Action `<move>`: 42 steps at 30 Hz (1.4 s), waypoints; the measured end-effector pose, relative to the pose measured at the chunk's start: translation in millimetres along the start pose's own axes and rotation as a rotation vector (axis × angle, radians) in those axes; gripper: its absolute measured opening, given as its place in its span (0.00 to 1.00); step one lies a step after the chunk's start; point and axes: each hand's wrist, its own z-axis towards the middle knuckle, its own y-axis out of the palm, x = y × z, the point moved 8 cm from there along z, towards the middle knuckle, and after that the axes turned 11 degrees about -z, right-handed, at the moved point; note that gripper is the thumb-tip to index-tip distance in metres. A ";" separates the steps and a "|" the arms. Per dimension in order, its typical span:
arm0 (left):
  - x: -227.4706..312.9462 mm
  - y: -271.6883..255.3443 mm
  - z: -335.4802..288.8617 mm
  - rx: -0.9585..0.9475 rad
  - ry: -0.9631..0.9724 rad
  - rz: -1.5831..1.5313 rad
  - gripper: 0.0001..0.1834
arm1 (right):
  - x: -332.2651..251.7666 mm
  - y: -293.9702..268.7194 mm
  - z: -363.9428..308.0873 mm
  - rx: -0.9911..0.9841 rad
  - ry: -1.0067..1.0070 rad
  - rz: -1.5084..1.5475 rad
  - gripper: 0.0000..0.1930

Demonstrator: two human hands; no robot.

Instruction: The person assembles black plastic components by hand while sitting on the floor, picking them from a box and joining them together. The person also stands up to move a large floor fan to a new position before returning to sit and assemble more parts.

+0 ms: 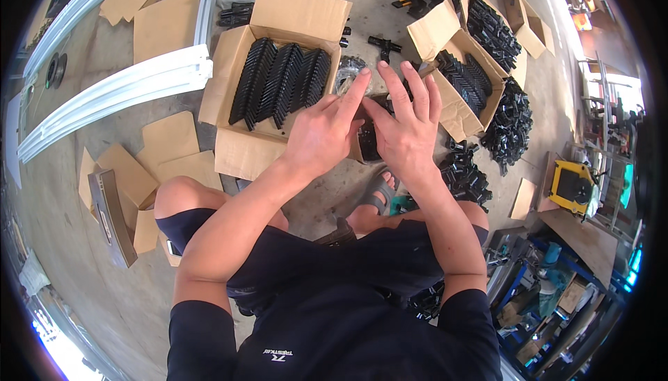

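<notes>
My left hand [322, 134] is raised above the floor, its index finger stretched forward and thumb apart; its other fingers are hidden. Close beside it, my right hand [407, 127] has its fingers spread and extended, thumb toward the left hand. I see nothing held in either. Below and between them is a small open box [367, 151] with dark contents, partly covered. Just beyond the fingertips lies a black T-shaped fitting [385, 45]. An open cardboard box [229, 78] with rows of black angled parts [278, 78] stands beside my left hand.
At right, another open carton [456, 113] holds stacked black parts, with loose piles of black fittings [508, 123] around it. White curved profiles [125, 92] reach in from the left. Flattened cardboard [174, 137] lies near my left knee. A yellow-framed device [572, 185] stands far right.
</notes>
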 end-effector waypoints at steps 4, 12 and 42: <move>9.8 -1.7 2.5 0.041 0.089 0.012 0.48 | 2.9 -5.5 0.0 0.025 0.011 0.028 0.08; 6.6 -3.1 2.7 0.020 0.037 0.006 0.47 | 0.9 -11.2 3.3 0.040 -0.008 -0.007 0.08; 3.1 15.0 -3.3 0.100 -0.178 -0.220 0.45 | 83.8 -132.1 -155.0 -0.011 0.684 0.406 0.10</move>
